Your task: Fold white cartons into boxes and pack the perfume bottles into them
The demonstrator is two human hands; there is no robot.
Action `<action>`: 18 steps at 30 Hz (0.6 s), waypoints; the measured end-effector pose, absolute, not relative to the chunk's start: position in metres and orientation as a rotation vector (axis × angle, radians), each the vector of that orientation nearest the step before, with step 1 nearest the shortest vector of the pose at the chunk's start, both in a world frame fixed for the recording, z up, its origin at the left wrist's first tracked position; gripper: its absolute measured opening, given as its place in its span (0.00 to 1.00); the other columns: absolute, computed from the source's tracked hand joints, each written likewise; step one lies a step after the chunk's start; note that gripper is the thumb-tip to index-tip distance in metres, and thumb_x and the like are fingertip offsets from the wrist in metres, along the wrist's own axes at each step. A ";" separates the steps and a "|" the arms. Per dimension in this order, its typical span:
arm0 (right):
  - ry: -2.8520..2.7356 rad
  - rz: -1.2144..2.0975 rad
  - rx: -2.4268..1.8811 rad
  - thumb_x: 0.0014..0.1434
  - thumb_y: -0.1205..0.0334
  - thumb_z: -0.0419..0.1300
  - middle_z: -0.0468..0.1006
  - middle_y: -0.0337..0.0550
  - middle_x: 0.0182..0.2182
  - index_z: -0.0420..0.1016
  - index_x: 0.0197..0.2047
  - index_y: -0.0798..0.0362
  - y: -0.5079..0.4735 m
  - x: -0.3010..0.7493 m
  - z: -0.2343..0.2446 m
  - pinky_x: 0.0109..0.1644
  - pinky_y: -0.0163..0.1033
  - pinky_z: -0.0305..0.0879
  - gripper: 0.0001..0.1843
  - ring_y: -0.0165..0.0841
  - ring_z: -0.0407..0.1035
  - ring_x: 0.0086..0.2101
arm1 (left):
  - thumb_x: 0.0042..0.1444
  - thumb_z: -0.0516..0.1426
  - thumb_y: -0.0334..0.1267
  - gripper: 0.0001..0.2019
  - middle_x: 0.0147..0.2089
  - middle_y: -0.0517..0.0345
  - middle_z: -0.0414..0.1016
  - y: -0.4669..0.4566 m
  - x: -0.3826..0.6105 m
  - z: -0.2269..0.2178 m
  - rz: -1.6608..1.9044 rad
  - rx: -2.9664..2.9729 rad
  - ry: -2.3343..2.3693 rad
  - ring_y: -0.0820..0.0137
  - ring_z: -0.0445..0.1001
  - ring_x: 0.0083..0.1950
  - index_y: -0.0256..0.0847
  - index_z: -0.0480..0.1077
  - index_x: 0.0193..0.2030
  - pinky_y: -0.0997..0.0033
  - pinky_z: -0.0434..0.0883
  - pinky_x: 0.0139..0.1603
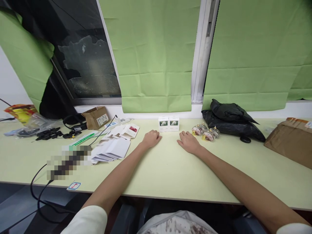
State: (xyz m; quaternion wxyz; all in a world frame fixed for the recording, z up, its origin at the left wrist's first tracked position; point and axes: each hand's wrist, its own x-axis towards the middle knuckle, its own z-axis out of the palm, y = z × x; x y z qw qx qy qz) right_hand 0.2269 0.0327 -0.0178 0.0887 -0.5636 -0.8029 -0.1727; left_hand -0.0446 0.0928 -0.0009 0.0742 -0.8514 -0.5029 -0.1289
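Note:
My left hand (151,138) rests palm down on the pale yellow-green table (168,172), fingers loosely bent and holding nothing. Across from it lies my right hand (188,142), also palm down, with its fingers a little apart and nothing in them. Two small white boxes (163,124) printed with a white flower picture stand side by side just beyond and between both hands. Right beside my right hand are several clear, rounded glass bottles (209,135) with gold-coloured parts. To the left of my left hand, flat white cartons (117,149) lie in an overlapping pile.
Black plastic bags (231,122) lie at the back right, near a brown paper package (291,139). An opened cardboard box (95,118), black small parts (50,133) and clear plastic bags (36,124) occupy the left. Black cables (39,191) hang over the front edge.

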 end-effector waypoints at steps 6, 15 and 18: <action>-2.388 -0.535 -1.673 0.75 0.51 0.48 0.75 0.55 0.50 0.71 0.52 0.56 0.034 0.227 -0.020 0.56 0.48 0.61 0.19 0.47 0.67 0.49 | 0.70 0.51 0.47 0.18 0.42 0.49 0.78 0.094 -0.044 -0.002 -0.386 -2.555 -1.514 0.59 0.74 0.50 0.42 0.73 0.34 0.63 0.71 0.44; -2.392 -0.531 -1.658 0.75 0.51 0.48 0.75 0.55 0.49 0.72 0.52 0.56 0.034 0.228 -0.020 0.57 0.48 0.61 0.19 0.47 0.67 0.50 | 0.71 0.49 0.48 0.19 0.42 0.49 0.77 0.091 -0.043 -0.002 -0.391 -2.559 -1.530 0.59 0.73 0.50 0.42 0.73 0.34 0.64 0.71 0.44; -2.393 -0.532 -1.658 0.75 0.51 0.47 0.75 0.55 0.50 0.72 0.51 0.56 0.035 0.228 -0.021 0.57 0.48 0.61 0.19 0.47 0.67 0.49 | 0.71 0.49 0.48 0.19 0.42 0.49 0.78 0.090 -0.044 -0.001 -0.391 -2.561 -1.528 0.59 0.73 0.50 0.42 0.73 0.34 0.63 0.71 0.44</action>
